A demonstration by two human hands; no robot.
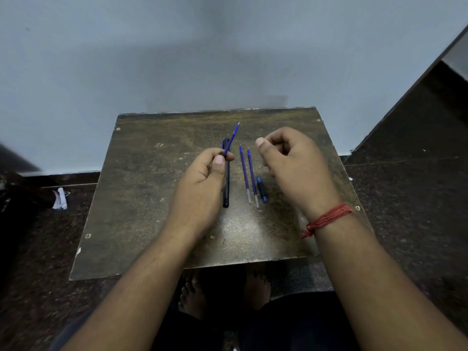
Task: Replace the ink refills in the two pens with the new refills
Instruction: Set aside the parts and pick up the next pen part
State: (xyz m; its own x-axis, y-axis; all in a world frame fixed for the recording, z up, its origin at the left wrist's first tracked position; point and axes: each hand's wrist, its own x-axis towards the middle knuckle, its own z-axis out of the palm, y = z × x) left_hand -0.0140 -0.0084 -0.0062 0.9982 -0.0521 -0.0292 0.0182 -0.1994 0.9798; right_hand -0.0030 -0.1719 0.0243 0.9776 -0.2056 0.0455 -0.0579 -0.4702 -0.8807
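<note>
Left hand [202,178] pinches blue refill [232,138] (tip up, seemingly bare).

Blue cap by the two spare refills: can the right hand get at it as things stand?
Probably yes. The right hand hovers just beside the blue cap, seemingly holding nothing, with no obstacle between them. The two refills lie on the cap's far side.

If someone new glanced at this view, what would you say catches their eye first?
Probably the left hand above the middle of the worn wooden table, pinching a blue refill whose tip points up and away. Next, the right hand hovers loosely curled, holding nothing, a red thread band on its wrist. Between them lie a black pen, two refills side by side and a blue pen piece.
</note>
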